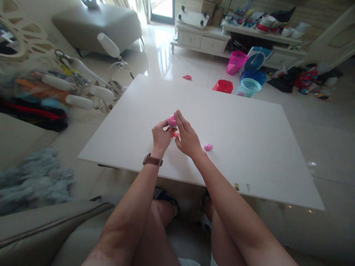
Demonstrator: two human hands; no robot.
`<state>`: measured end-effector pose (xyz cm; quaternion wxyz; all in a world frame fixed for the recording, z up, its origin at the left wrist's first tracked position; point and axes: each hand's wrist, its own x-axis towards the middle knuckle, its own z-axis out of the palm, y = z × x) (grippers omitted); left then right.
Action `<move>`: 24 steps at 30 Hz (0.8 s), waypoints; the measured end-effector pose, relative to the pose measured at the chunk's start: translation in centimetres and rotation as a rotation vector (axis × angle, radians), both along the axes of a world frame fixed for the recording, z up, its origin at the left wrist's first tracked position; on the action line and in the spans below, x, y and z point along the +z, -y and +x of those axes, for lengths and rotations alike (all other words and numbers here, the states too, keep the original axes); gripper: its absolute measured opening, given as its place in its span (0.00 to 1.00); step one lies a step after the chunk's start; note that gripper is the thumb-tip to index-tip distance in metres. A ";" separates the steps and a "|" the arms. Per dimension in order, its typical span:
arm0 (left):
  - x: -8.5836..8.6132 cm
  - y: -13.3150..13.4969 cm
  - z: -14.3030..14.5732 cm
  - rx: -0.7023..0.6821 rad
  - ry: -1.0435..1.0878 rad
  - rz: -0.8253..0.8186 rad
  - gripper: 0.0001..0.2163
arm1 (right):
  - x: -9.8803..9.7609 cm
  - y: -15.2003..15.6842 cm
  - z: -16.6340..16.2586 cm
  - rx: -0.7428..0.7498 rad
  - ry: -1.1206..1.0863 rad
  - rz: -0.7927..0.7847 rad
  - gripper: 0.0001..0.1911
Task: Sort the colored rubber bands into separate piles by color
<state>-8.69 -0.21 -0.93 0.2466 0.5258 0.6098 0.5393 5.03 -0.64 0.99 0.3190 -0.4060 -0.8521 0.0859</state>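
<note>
My left hand (161, 136), with a brown-strapped watch on its wrist, is closed around a small pink round object (172, 120) with a paler lower part. I cannot make out its exact kind. Beside it, my right hand (188, 136) has its fingers stretched out straight, their tips at the pink object's right side; whether they press on it is unclear. A small red-and-white patterned piece (175, 135) shows between the two hands, partly hidden. To the right of my right hand, a small pink-purple wrapped-looking thing (208, 147) lies on the white table (249, 129).
Near the table's front edge lie a small yellow figure sticker (236, 187) and a small clear item (248, 187). Beyond the far edge stand a red container (224, 86), a light blue basket (250, 85) and a pink basket (236, 62). A lamp with white shades (108, 44) is at left.
</note>
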 end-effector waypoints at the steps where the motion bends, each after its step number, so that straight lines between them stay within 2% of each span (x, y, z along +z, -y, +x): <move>1: 0.1 0.0 0.0 0.013 0.008 0.002 0.10 | 0.0 0.0 0.0 -0.025 -0.035 0.032 0.49; 3: 0.2 0.1 0.1 0.035 0.022 0.003 0.11 | 0.0 0.0 0.0 -0.054 -0.063 0.068 0.48; 7: 0.2 0.1 0.3 -0.005 0.024 0.032 0.07 | -0.5 0.0 -0.1 0.014 0.003 0.042 0.48; 12: -0.7 -0.3 0.0 0.082 0.112 0.035 0.12 | -1.0 -0.2 -0.1 -0.034 -0.087 0.051 0.48; 24: -2.2 -0.8 -0.3 0.123 0.112 0.024 0.15 | -1.5 -0.8 0.8 -0.077 -0.100 -0.047 0.46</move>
